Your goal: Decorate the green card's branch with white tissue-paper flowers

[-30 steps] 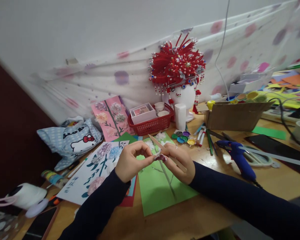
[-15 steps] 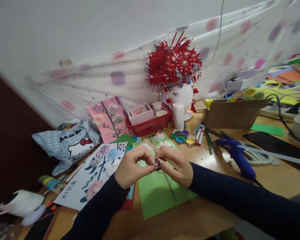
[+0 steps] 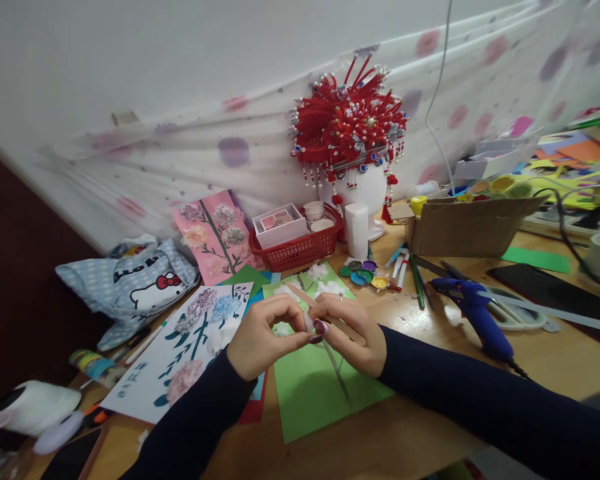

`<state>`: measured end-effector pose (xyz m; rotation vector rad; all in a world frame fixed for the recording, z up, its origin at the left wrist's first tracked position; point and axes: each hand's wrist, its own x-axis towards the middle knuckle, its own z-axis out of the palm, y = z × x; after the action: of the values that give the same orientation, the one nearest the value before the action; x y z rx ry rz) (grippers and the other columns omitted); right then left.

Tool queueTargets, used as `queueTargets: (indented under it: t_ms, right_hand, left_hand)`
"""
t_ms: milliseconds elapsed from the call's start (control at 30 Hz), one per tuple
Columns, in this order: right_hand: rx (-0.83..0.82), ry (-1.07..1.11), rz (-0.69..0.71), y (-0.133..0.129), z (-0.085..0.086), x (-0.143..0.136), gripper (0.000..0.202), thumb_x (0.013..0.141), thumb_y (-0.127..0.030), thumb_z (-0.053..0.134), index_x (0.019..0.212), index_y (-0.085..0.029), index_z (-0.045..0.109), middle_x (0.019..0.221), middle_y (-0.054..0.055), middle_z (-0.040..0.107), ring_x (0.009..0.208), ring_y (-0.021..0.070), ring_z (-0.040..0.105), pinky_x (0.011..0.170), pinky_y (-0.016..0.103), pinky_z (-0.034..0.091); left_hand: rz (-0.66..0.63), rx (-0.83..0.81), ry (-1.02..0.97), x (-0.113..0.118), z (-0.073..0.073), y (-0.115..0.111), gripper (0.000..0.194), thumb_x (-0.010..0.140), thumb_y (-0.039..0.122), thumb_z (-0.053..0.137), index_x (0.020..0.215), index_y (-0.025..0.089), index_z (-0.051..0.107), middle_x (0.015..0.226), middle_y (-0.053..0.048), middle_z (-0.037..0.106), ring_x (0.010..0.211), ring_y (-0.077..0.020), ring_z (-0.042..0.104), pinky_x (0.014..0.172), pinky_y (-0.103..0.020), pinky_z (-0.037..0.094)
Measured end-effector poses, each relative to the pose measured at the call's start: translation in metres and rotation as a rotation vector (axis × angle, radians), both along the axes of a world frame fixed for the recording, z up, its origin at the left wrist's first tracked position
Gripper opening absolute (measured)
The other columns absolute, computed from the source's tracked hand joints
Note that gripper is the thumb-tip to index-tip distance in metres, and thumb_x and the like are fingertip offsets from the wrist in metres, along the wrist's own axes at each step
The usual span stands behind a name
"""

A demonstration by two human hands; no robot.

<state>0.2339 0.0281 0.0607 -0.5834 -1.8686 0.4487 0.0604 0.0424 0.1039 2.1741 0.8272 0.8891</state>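
Observation:
My left hand [image 3: 263, 333] and my right hand [image 3: 355, 333] meet fingertip to fingertip above a light green sheet [image 3: 305, 407]. Between the fingertips is a small scrap of white, soft material [image 3: 308, 323], mostly hidden; whether it is tissue or cotton I cannot tell. A flat wooden craft stick [image 3: 300, 293] slants through the fingers of my right hand. On the sheet below, a dark painted stem [image 3: 341, 380] runs up toward several white fluffy tufts [image 3: 330, 288], partly covered by my hands.
Left lies a white flower picture [image 3: 147, 373], with a pink one [image 3: 213, 230] behind. A red basket [image 3: 295, 252], paint pots [image 3: 363, 277] and a beaded red headdress [image 3: 350, 127] stand at the back. Right are a blue glue gun [image 3: 475, 313], a phone [image 3: 555, 293] and a cardboard box [image 3: 470, 230].
The camera view has shifted slightly. My fingertips have moved a little against each other around the white scrap, and the craft stick stays in my right hand.

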Motion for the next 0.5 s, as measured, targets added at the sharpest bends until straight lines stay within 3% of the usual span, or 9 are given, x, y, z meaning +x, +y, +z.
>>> queueTargets:
  t_ms: [267, 500]
  right_hand:
    - [0.013, 0.002, -0.028, 0.0002, 0.0001, -0.0011, 0.013, 0.085, -0.021, 0.044, 0.076, -0.017, 0.054, 0.063, 0.001, 0.050, 0.059, 0.0127, 0.047, 0.057, 0.027, 0.037]
    - [0.047, 0.036, 0.012, -0.0001, 0.0007, -0.0017, 0.014, 0.087, -0.021, 0.044, 0.081, -0.017, 0.057, 0.066, 0.003, 0.055, 0.062, 0.0132, 0.050, 0.059, 0.026, 0.040]
  left_hand:
    - [-0.001, -0.050, -0.015, 0.0001, -0.0025, 0.0008, 0.018, 0.068, 0.018, 0.070, 0.061, 0.015, 0.054, 0.068, -0.002, 0.058, 0.068, -0.0131, 0.054, 0.067, -0.026, 0.043]
    - [-0.072, -0.266, -0.165, -0.0011, -0.0047, 0.0017, 0.022, 0.071, 0.022, 0.069, 0.074, 0.015, 0.048, 0.073, 0.000, 0.053, 0.069, -0.0107, 0.052, 0.068, -0.024, 0.045]
